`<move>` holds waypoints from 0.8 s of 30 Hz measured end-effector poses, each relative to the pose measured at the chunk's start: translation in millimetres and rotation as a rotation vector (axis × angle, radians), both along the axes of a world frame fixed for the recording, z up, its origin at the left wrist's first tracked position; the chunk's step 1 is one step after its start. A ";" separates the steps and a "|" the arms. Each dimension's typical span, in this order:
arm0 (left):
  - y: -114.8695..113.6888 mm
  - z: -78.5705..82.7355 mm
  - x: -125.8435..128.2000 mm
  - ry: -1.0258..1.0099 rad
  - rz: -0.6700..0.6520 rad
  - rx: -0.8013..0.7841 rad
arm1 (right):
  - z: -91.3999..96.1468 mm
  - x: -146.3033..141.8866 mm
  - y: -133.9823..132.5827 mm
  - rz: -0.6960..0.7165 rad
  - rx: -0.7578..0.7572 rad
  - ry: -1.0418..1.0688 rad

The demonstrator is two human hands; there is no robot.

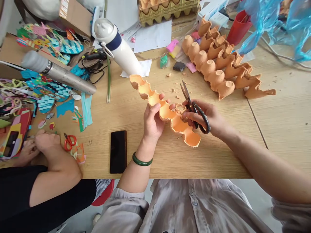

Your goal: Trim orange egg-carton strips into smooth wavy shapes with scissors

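Back from the table edge (184,176), left grip (153,121) holds carton strip (167,112).

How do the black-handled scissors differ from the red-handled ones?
The black-handled scissors are in the right hand; the red-handled scissors lie on the table. The black-handled pair looks larger than the red-handled pair. Both have looped handles.

The place looked like a craft workroom, its wooden table (282,129) bearing black scissors (193,105), bright cut-outs (65,108) and stacked egg trays (168,13).
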State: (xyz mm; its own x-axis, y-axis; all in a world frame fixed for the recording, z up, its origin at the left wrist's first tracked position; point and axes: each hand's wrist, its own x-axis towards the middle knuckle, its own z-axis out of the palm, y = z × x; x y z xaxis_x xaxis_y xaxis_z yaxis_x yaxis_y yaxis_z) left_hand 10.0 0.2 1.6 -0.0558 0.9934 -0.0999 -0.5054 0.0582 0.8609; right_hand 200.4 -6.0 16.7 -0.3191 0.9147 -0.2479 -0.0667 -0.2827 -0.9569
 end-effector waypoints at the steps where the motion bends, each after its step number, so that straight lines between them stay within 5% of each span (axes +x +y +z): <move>1: 0.7 1.2 -1.6 0.010 0.020 0.014 | 1.0 1.1 0.9 -0.008 0.003 0.002; 10: 3.4 12.8 -18.5 0.086 0.181 0.078 | 3.5 8.9 4.4 0.027 0.230 -0.096; 16: 5.7 18.8 -31.7 0.094 0.279 0.143 | 0.9 23.1 3.3 0.240 0.560 -0.605; 24: 11.2 17.9 -38.4 0.166 0.396 0.180 | -2.8 11.3 -8.7 0.302 0.994 -0.838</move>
